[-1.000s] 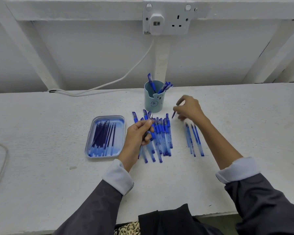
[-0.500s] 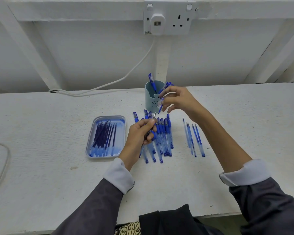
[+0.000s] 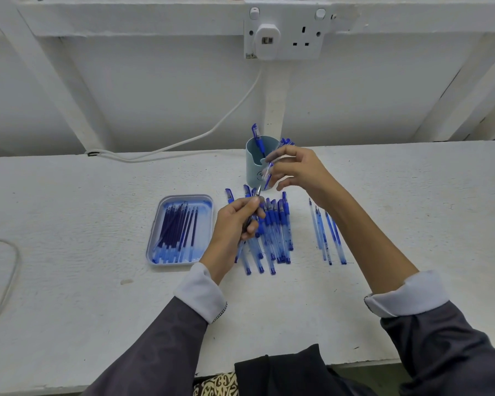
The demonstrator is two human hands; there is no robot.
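Okay: clear pen barrel, pinched by right hand, slants down-left, its lower end just above the refill tip. Left hand grips the refill, pointing up-right, above the tabletop, near the cup.

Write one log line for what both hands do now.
left grip: holds thin dark-blue ink refill, tip up | right grip: pinches clear blue plastic pen barrel by grey-blue round cup

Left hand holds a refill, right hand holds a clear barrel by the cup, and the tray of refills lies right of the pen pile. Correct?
No. The head view shows the tray lying left of the pen pile, not right. The rest holds.
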